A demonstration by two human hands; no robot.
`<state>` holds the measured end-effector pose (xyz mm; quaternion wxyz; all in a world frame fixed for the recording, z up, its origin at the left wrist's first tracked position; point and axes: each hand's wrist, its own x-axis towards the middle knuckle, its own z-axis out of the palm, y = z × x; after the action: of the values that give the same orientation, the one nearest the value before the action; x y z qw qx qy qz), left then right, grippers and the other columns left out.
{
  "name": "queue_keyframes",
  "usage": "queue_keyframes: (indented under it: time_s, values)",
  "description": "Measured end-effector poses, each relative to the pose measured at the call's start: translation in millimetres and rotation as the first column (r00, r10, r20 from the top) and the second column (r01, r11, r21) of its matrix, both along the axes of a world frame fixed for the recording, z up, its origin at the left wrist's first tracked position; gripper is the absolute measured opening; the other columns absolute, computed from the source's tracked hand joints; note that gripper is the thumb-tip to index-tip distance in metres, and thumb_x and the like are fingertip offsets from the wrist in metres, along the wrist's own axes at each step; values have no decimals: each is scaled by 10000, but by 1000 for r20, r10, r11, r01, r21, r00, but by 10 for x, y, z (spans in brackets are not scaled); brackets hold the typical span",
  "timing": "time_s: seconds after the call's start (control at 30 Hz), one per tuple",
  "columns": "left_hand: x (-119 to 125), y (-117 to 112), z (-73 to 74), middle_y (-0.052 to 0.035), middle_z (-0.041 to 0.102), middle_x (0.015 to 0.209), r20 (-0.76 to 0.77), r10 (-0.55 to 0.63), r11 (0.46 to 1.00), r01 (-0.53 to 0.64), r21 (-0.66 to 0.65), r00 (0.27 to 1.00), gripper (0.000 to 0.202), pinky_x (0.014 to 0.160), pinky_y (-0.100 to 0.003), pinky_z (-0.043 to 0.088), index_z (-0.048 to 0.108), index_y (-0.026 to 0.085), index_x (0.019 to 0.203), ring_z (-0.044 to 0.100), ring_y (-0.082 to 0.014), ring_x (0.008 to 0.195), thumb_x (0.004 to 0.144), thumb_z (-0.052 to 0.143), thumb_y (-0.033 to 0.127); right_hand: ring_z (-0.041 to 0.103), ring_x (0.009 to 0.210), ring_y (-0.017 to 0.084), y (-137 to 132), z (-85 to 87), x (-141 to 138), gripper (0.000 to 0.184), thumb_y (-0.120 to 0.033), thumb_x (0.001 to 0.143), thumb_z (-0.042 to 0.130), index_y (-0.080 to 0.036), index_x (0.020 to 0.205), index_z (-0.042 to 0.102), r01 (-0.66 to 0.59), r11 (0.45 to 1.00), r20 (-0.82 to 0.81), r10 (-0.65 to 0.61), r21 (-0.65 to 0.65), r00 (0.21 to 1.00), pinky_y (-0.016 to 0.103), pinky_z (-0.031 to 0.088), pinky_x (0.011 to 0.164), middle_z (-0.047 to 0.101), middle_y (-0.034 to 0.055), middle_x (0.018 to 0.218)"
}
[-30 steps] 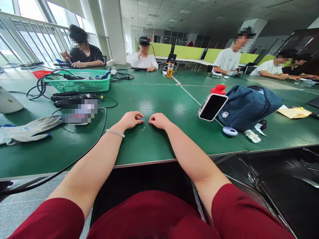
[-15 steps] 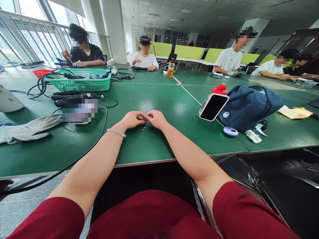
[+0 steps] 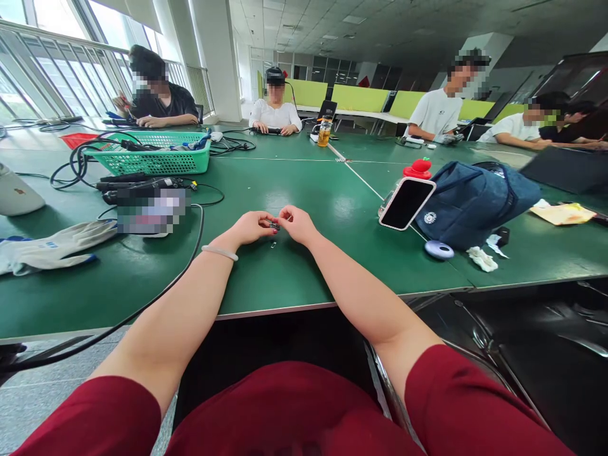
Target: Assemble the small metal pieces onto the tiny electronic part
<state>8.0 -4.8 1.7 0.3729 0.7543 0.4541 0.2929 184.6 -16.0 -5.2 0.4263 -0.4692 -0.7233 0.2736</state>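
Close together above the green table (image 3: pixel 280 285), my two hands pinch at one small dark, metallic-looking object (image 3: pixel 273 225), mostly hidden by the fingers. My left hand (image 3: pixel 254 228) has its thumb and fingers closed on the left side of it. Fingertips of my right hand (image 3: pixel 297 223) close on its right side. A tiny shiny piece (image 3: pixel 273 244) shows just below the fingers; whether it hangs from the object or lies on the table I cannot tell. A pale bangle (image 3: pixel 219 253) circles my left wrist.
A green basket (image 3: pixel 156 158) with cables and a pair of work gloves (image 3: pixel 57 246) are to the left. A black cable (image 3: pixel 190 253) runs past my left forearm. Rightward, a phone (image 3: pixel 407 203) leans by a blue bag (image 3: pixel 475 202). Several people sit across the table.
My right hand has risen slightly, and the tiny shiny piece has turned a little. Across the table, a person in white has lowered a hand. A dark laptop-like panel now shows at far right.
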Motion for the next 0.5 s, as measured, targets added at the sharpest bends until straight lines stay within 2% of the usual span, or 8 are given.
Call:
queue_keyframes:
  time_s: [0.1, 0.33, 0.5]
  values:
    - [-4, 1, 2, -23, 678, 692, 24, 2, 1000, -1, -7, 1000, 409, 695, -309, 463, 692, 158, 944, 623, -172, 672, 565, 750, 301, 462, 634, 101, 22, -7, 23, 175, -336, 806, 546, -181, 725, 542, 10, 999, -34, -11, -45, 999, 246, 374, 652, 571, -30, 695]
    - [12, -23, 22, -21, 680, 687, 18, -3, 1000, 4, -12, 1000, 373, 659, -296, 456, 692, 155, 914, 610, -160, 647, 577, 743, 307, 451, 620, 96, 47, -55, 25, 234, -354, 670, 694, -178, 734, 553, -55, 992, 10, 56, -113, 998, 240, 360, 621, 564, -40, 692]
    - [-8, -7, 20, -20, 664, 690, -52, 52, 998, -50, 42, 997, 358, 664, -295, 454, 704, 169, 925, 601, -164, 657, 600, 730, 315, 449, 616, 90, 41, -36, 51, 240, -395, 727, 649, -162, 743, 591, -35, 992, 9, 37, -118, 999, 234, 351, 604, 564, -31, 692]
